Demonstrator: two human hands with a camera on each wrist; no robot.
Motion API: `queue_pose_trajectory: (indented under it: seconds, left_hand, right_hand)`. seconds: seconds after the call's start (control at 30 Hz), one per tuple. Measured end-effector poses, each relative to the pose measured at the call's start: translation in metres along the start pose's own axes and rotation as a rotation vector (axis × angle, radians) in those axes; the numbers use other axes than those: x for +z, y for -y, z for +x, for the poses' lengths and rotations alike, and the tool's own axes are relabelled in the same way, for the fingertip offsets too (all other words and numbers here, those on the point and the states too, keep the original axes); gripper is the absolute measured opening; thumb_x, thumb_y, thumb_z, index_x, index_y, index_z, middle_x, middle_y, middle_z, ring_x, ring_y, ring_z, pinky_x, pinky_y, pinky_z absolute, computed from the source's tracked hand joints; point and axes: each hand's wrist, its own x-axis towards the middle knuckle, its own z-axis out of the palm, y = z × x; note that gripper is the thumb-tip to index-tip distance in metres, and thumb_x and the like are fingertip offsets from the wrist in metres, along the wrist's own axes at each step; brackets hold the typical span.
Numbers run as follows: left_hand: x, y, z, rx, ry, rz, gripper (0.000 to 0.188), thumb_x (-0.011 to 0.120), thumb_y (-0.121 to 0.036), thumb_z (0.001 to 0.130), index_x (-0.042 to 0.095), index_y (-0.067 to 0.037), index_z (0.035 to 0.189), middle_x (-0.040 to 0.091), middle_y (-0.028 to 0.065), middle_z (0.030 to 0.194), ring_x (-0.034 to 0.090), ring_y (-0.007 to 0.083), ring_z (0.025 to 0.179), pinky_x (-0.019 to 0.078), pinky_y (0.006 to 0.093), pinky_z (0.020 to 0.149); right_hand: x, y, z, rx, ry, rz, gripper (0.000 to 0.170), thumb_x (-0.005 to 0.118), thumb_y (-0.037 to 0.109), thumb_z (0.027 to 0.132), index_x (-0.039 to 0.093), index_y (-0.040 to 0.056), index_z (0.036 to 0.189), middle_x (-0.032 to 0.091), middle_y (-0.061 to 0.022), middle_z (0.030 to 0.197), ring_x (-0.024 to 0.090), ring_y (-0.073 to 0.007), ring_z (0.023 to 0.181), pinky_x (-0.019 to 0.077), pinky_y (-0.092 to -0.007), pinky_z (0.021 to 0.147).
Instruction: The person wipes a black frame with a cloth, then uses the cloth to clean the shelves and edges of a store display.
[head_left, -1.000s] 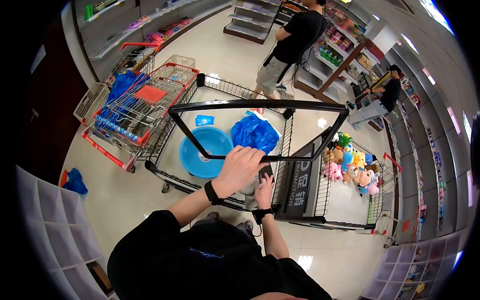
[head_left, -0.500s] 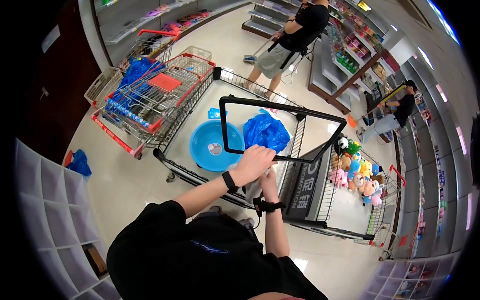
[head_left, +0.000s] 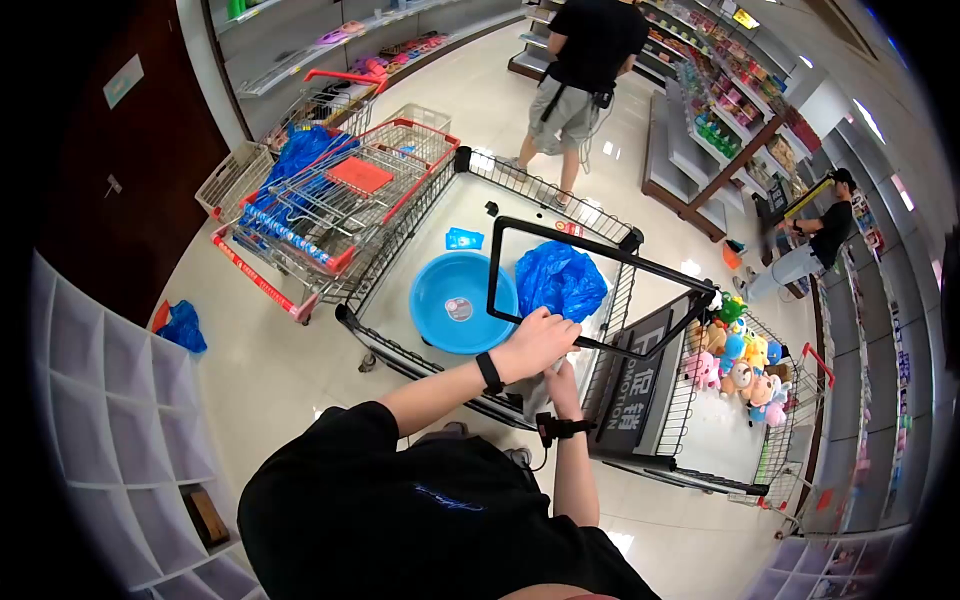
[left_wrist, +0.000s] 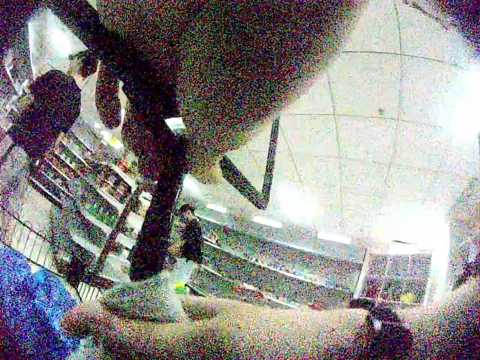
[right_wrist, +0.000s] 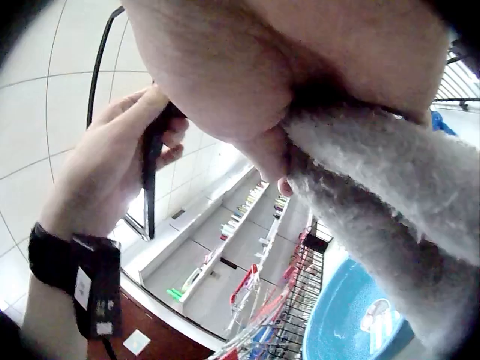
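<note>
A thin black rectangular frame (head_left: pixel 497 265) stands tilted above the wire-sided cart. My left hand (head_left: pixel 540 345) grips its lower bar, and in the right wrist view the fingers of that left hand (right_wrist: pixel 97 176) wrap round the black bar. Just below it, my right hand (head_left: pixel 565 388) holds a fluffy grey cloth (right_wrist: pixel 382 172) that hangs down in folds. In the head view only a bit of the cloth (head_left: pixel 537 402) shows between the wrists. The left wrist view is grainy; there the cloth (left_wrist: pixel 146 298) lies close by the bar.
Inside the cart are a blue basin (head_left: pixel 430 300), a blue plastic bag (head_left: pixel 562 280) and a small blue packet (head_left: pixel 464 238). A promotion sign (head_left: pixel 635 385) and plush toys (head_left: pixel 740 365) are to the right. Shopping carts (head_left: pixel 350 190) stand left; two people (head_left: pixel 590 50) are beyond.
The frame has turned and narrowed in view. My right hand, earlier with fingers extended beside the bar, has drawn in under the left with the cloth. The head view has shifted.
</note>
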Motion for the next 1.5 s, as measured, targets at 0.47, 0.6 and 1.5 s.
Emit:
queue_pose_trajectory:
  seconds: [0.47,0.6,1.5]
  left_hand:
    - [-0.079,-0.014,0.017,-0.053,-0.108,0.000,0.025,0.077,-0.032,0.086,0.065,-0.011,0.096,0.067,0.0023,0.086,0.067,0.0187,0.086,0.0459,0.0364,0.086]
    - [-0.088,-0.011,0.018,-0.048,-0.132,-0.059,0.026,0.078,-0.027,0.087,0.065,-0.009,0.100,0.069,0.0055,0.089,0.067,0.0236,0.086,0.0459,0.0388,0.086]
    - [0.003,-0.026,0.010,-0.038,0.031,0.040,0.023,0.072,-0.032,0.089,0.059,-0.013,0.095,0.060,0.0016,0.083,0.063,0.0197,0.084,0.0439,0.0369,0.074]
  right_hand:
    - [0.021,-0.069,-0.010,-0.263,-0.244,-0.475,0.035,0.066,0.026,0.100,0.059,0.0062,0.129,0.045,-0.0157,0.156,0.026,-0.0463,0.152,0.0193,-0.0699,0.120]
    - [0.023,-0.111,-0.005,-0.222,-0.292,-0.622,0.033,0.069,0.032,0.098,0.061,0.0078,0.119,0.047,-0.0158,0.154,0.027,-0.0468,0.151,0.0221,-0.0710,0.118]
    - [0.006,-0.009,0.001,-0.372,-0.248,-0.018,0.038,0.063,0.000,0.089,0.054,-0.0099,0.125,0.063,-0.0324,0.116,0.058,-0.0478,0.111,0.0419,-0.0528,0.103]
